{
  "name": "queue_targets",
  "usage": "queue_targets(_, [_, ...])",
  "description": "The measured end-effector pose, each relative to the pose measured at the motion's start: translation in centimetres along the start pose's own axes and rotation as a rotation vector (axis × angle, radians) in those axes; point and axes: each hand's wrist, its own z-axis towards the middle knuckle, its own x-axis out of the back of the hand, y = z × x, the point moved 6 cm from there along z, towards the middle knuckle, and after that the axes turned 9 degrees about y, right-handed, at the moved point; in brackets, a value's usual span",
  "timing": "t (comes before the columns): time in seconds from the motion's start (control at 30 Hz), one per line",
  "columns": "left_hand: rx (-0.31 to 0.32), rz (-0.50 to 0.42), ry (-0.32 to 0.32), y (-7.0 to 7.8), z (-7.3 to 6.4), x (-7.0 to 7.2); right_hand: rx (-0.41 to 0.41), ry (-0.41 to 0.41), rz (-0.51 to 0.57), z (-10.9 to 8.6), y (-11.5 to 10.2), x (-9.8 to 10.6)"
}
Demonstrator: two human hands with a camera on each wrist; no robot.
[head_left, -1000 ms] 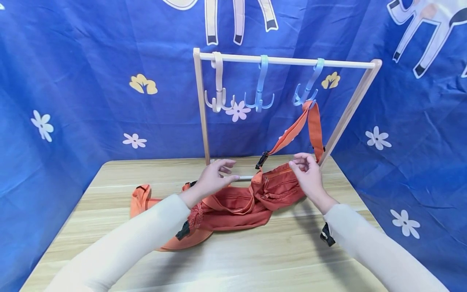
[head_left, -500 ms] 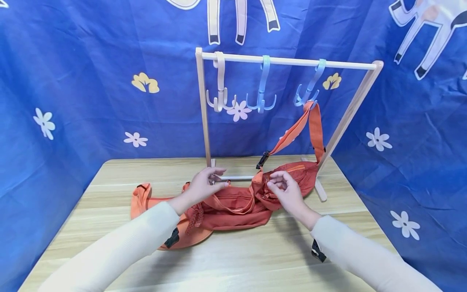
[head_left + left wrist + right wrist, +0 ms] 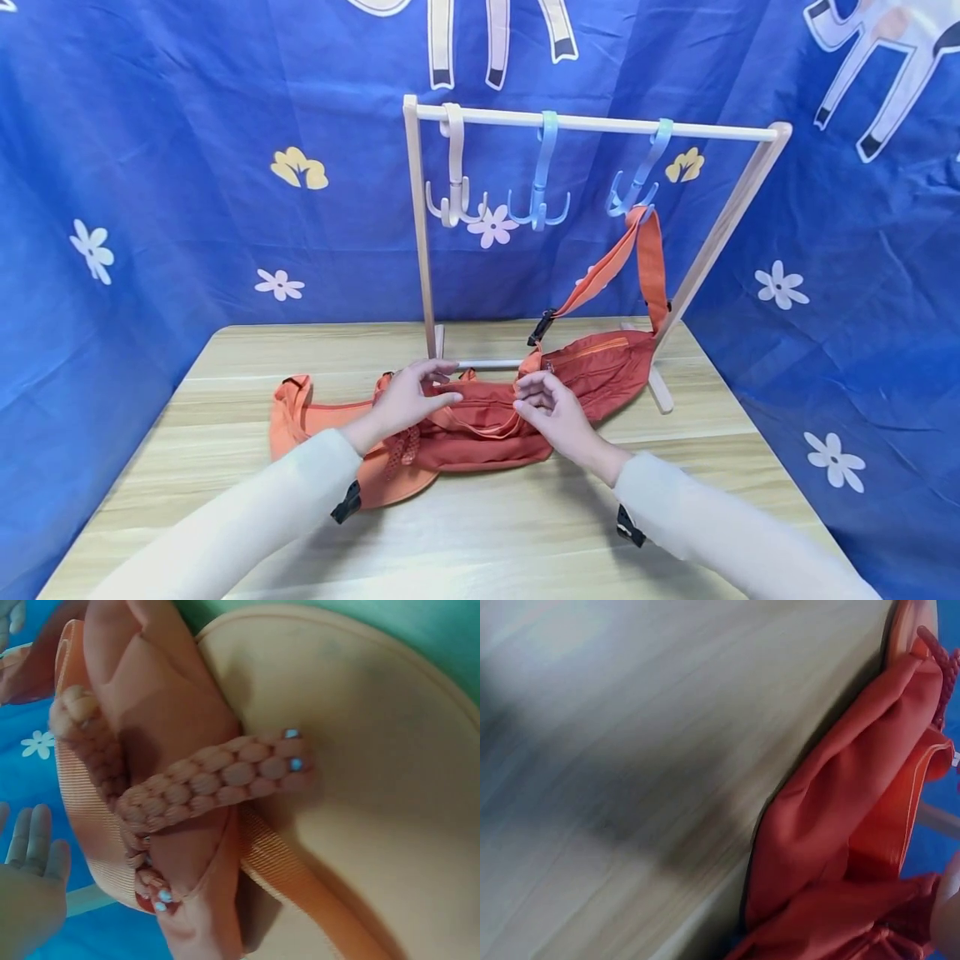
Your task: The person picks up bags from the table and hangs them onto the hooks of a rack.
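My left hand (image 3: 408,396) hovers over the left end of a red bag (image 3: 480,454), thumb apart from loosely bent fingers. In the left wrist view the fingers (image 3: 39,836) look nearly straight. Over the bag's right end is my right hand (image 3: 555,417), its bent fingertips beside an orange strap and nothing seen in its grasp. A red waist bag (image 3: 600,375) lies to the right, its orange strap (image 3: 651,267) looped over a blue hook (image 3: 637,179). At left, an orange fabric piece (image 3: 405,492) with a rounded edge lies partly beneath my forearm. A braided pull (image 3: 217,780) crosses it.
A rack with a white rail (image 3: 600,125) and wooden posts stands at the back. A white hook (image 3: 455,167) and another blue hook (image 3: 542,171) hang from it. Blue patterned cloth (image 3: 187,167) surrounds the wooden table (image 3: 480,533).
My right hand has moved left and down, from over the waist bag to the middle bag's right end. The left hand has come slightly left and lower. The bags have stayed put.
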Motion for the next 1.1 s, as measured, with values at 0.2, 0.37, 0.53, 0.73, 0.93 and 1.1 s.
queue_targets(0.2, [-0.042,0.037,0.002,-0.5,-0.2,-0.3,0.002,-0.091,0.064,-0.2,0.8,-1.9])
queue_targets(0.37, [-0.085,0.085,-0.021,-0.6,-0.3,-0.3,0.043,-0.181,0.042,-0.2,2.4,-3.4])
queue_targets(0.53, [-0.101,0.165,-0.052,-1.0,-0.5,-0.5,0.067,-0.212,-0.067,0.2,4.3,-4.0])
queue_targets(0.73, [-0.107,0.214,-0.077,-1.5,-0.5,-0.7,0.111,-0.215,-0.253,0.9,6.3,-3.8])
queue_targets(0.93, [-0.156,0.23,-0.088,-1.7,-0.5,-0.8,0.147,-0.249,-0.339,1.3,7.2,-3.9])
queue_targets(1.1, [-0.192,0.237,-0.084,-2.1,-0.4,-0.7,0.156,-0.252,-0.433,1.5,7.8,-4.0])
